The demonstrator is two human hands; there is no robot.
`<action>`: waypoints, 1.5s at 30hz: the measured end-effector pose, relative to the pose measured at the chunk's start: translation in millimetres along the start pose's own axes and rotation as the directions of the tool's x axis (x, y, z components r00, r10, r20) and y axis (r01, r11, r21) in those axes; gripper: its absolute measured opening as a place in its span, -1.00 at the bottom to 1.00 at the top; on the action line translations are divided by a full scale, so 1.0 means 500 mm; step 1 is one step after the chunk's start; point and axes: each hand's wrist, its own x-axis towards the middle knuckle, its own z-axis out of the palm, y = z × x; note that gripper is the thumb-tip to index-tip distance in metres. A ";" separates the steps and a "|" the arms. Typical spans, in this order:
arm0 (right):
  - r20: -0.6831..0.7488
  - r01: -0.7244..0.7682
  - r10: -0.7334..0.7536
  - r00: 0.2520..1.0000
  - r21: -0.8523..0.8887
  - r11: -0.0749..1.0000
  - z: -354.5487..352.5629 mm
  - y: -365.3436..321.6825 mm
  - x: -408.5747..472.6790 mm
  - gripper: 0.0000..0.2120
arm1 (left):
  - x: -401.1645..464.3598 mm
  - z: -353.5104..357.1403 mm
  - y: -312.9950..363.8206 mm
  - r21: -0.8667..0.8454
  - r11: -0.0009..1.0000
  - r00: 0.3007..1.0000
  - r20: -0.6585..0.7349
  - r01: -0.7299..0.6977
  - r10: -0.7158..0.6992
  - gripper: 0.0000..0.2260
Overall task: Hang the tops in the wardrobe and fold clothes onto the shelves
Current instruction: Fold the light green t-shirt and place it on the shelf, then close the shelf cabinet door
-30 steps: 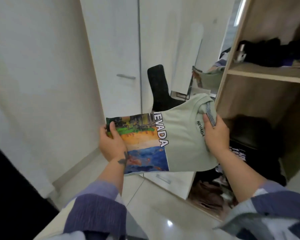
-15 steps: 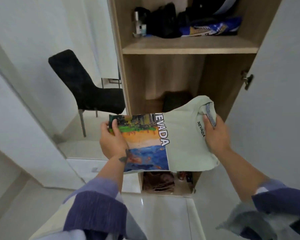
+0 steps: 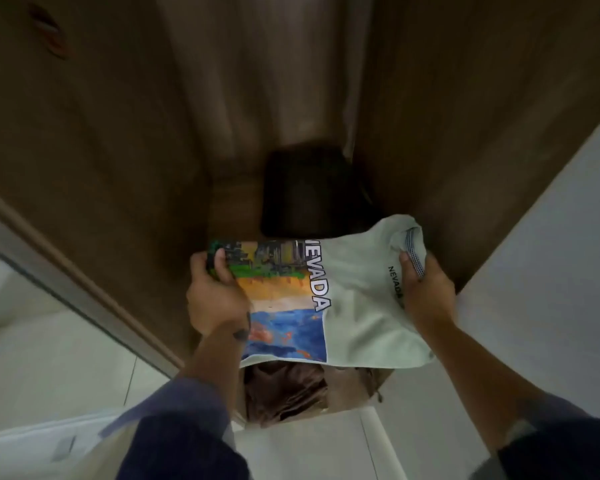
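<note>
A person's two bare hands hold a folded pale green T-shirt (image 3: pixel 357 306) flat in front of an open wooden wardrobe compartment (image 3: pixel 118 140), seen from a head camera looking down. The shirt sits just below the centre of the view, in the air at the mouth of the compartment, resting on nothing. Its printed panel, a colourful landscape in green, orange and blue with the word NEVADA running along its edge, faces up. The left hand (image 3: pixel 215 299), at about 9 o'clock from the shirt, grips the printed end with the thumb curled over the top and the other fingers hidden underneath. The right hand (image 3: pixel 426 292), at about 3 o'clock, grasps the collar end, thumb pressed on the striped neckband and the fingers wrapped below the cloth. Deeper inside the compartment, at 12 o'clock from the shirt, lies a dark folded item (image 3: pixel 312 192), blurred and in shadow, possibly another piece of clothing. Below the shirt, at 6 o'clock, a heap of brown fabric (image 3: pixel 284 393) shows on a lower level. A white wardrobe door (image 3: pixel 551 254) stands open at 3 o'clock. Blue-purple sleeves (image 3: pixel 187 441) cover both forearms near the bottom edge.
</note>
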 end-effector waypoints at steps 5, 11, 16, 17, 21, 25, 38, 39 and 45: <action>0.013 0.026 -0.025 1.000 -0.033 0.999 0.102 0.049 0.120 -0.54 | 0.068 0.123 -0.053 0.019 1.000 0.999 0.047 -0.017 0.016 -0.68; 0.026 0.072 -0.067 0.997 -0.379 0.922 0.147 0.067 0.130 -0.46 | 0.059 0.184 -0.110 0.175 0.973 0.988 0.060 -0.154 0.145 -0.65; 0.251 0.430 -0.353 0.901 -0.616 0.660 0.152 0.039 0.061 -0.36 | -0.014 0.168 -0.106 0.310 0.767 0.786 0.490 -0.562 0.378 -0.43; 0.318 0.478 -0.357 0.878 -0.615 0.628 0.157 0.047 0.051 -0.32 | -0.024 0.166 -0.111 0.336 0.733 0.756 0.547 -0.591 0.359 -0.35; 0.416 0.487 -0.263 0.871 -0.649 0.585 0.177 0.080 0.052 -0.17 | -0.025 0.180 -0.129 0.415 0.677 0.736 0.613 -0.608 0.286 -0.22; 0.442 0.498 -0.245 0.863 -0.659 0.564 0.176 0.070 0.052 -0.08 | -0.021 0.175 -0.117 0.442 0.652 0.719 0.653 -0.616 0.237 -0.25; 0.395 0.508 -0.321 0.861 -0.666 0.546 -0.138 -0.062 -0.191 0.09 | -0.171 -0.165 0.056 0.448 0.604 0.716 0.619 -0.659 0.322 -0.40; 0.389 0.504 -0.320 0.864 -0.666 0.550 -0.178 -0.075 -0.221 0.04 | -0.194 -0.200 0.075 0.440 0.612 0.718 0.612 -0.657 0.332 -0.40; 0.324 0.461 -0.330 0.887 -0.668 0.584 -0.413 -0.107 -0.396 -0.50 | -0.362 -0.405 0.184 0.326 0.644 0.680 0.594 -0.692 0.429 -0.46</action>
